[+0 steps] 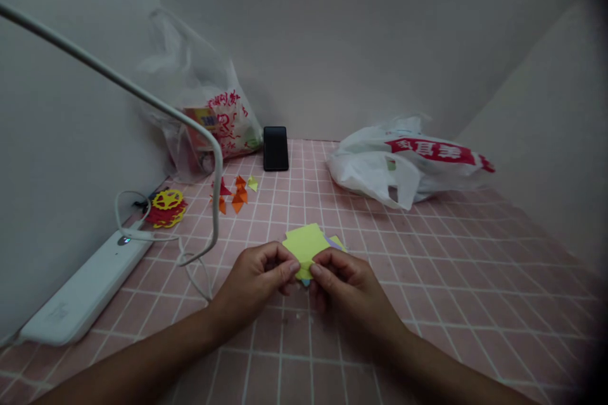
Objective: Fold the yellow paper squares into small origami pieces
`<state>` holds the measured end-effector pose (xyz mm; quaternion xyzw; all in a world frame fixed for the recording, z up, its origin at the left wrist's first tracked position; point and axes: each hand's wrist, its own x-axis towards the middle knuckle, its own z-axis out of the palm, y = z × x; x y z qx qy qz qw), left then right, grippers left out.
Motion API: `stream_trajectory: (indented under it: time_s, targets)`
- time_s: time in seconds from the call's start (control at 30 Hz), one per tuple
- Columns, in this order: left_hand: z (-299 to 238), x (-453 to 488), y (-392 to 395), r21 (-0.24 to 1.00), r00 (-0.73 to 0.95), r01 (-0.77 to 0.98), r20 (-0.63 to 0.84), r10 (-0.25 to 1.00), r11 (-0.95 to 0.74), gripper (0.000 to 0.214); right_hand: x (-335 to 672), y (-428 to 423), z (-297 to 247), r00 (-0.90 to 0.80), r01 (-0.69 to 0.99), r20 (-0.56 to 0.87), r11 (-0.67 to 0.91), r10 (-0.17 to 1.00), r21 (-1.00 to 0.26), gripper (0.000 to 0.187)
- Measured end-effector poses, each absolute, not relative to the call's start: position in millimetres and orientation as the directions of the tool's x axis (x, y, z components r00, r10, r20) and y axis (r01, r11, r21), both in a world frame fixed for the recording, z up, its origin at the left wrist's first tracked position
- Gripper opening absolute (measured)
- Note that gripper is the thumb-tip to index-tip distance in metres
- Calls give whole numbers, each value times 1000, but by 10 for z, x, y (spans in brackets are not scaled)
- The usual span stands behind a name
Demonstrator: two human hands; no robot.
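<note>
A yellow-green sheet of paper (pixel 307 245) is held up between my two hands, above the pink tiled surface (pixel 441 291). My left hand (pixel 261 271) pinches its lower left edge between thumb and fingers. On the lower right edge, my right hand (pixel 342 275) pinches it the same way. Behind and under the sheet, bits of purple paper (pixel 335 243), more yellow paper and a blue-green piece show; most of these are hidden. Small folded paper pieces in orange (pixel 240 194), red (pixel 224 188) and pale yellow (pixel 253 183) lie farther back to the left.
A white power strip (pixel 90 288) with a cable lies at left, near yellow and red cut-out shapes (pixel 167 205). A pale rod (pixel 142 95) crosses the left side. At the back are a filled plastic bag (pixel 228 117), a black phone (pixel 276 149) and a white bag (pixel 370 168).
</note>
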<state>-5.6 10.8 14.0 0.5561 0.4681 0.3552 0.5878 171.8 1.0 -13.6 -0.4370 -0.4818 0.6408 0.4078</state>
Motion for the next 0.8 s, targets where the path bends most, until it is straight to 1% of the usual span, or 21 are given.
stream_trajectory:
  time_s: [0.1,0.27,0.37,0.47,0.6,0.7,0.8]
  targets:
    - [113,-71,108,985,343,117,-161,926,128,17,1728,4,-149,-307,-82,-188,-223,933,-971,24]
    - [71,-73,115,992,337,39,-128,933,122,23,1744,-18,-122,-265,-84,-159,-187,951,-979,25]
    - [76,-54,107,986,337,9,-159,928,166,21,1741,-25,-87,-239,-55,-150,-168,959,-984,27]
    - [88,-39,94,982,350,31,-183,919,184,18,1734,-32,-72,-247,-34,-135,-148,959,-988,26]
    - [96,-51,93,989,343,61,-149,928,137,21,1727,-31,-68,-271,-68,-156,-180,950,-981,26]
    - [104,-71,100,989,358,57,-145,922,133,22,1729,-19,-64,-280,-104,-184,-221,942,-970,25]
    - [113,-77,109,989,357,54,-151,922,141,24,1734,-7,-59,-265,-136,-184,-225,947,-965,26]
